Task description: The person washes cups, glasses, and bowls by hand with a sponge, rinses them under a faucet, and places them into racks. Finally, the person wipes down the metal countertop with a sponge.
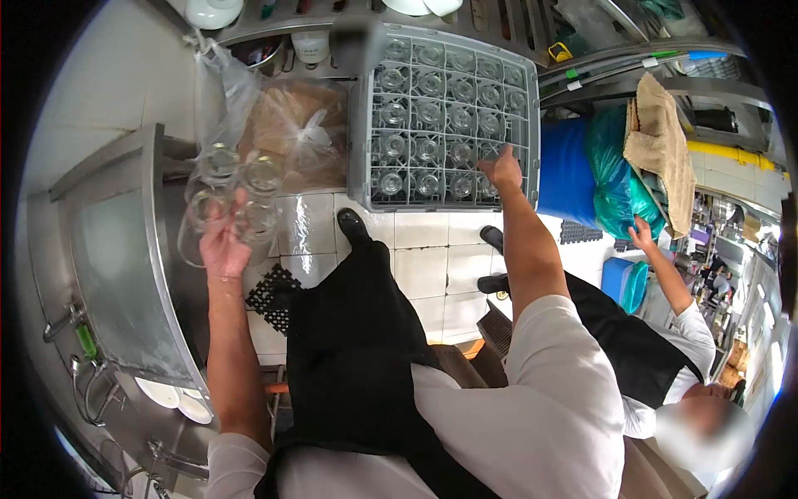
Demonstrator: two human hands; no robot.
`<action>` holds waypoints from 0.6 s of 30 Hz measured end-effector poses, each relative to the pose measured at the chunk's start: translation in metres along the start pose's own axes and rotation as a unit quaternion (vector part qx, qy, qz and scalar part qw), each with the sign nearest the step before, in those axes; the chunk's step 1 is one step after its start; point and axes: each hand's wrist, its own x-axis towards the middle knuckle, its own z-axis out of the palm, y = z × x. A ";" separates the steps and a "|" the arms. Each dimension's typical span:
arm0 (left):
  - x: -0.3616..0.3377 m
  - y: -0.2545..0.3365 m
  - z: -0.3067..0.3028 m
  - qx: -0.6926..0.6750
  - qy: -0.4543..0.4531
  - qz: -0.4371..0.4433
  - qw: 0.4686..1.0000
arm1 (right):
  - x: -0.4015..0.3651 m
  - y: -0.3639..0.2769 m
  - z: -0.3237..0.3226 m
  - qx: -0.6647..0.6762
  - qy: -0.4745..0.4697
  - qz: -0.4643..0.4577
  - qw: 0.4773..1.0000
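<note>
My left hand (224,245) is closed around a cluster of several clear drinking glasses (262,176), held in front of a clear plastic bag. My right hand (504,170) is over the right side of a grey compartment rack (445,206), thumb and forefinger apart at its compartments. Nothing shows clearly in that hand, though the fingertips partly cover the cells. Upturned clear glasses (426,150) stand in most of the rack's cells.
A brown package in clear plastic (287,137) sits left of the rack. To the right stand a blue bin (565,170), a green bag (615,191) and cardboard (661,141). A co-worker's hand (640,234) is by the bag. A metal-framed machine (125,249) is at left.
</note>
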 end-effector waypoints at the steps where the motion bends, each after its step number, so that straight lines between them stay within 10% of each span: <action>1: 0.013 -0.011 -0.001 -0.040 0.047 -0.027 0.998 | 0.011 0.002 0.000 -0.039 -0.024 -0.031 0.998; 6: 0.077 -0.087 0.064 0.085 0.090 -0.034 0.992 | 0.034 -0.029 -0.013 -0.061 -0.108 -0.164 0.979; 7: 0.090 -0.093 0.060 0.154 0.123 -0.125 0.972 | 0.031 -0.041 -0.011 0.097 -0.150 -0.195 0.964; 12: 0.160 -0.157 0.123 0.385 0.092 -0.323 0.859 | -0.027 -0.120 -0.063 0.448 -0.495 -0.333 0.666; 18: 0.199 -0.211 0.145 0.426 0.035 -0.470 0.773 | -0.005 -0.108 -0.073 0.384 -0.486 -0.350 0.703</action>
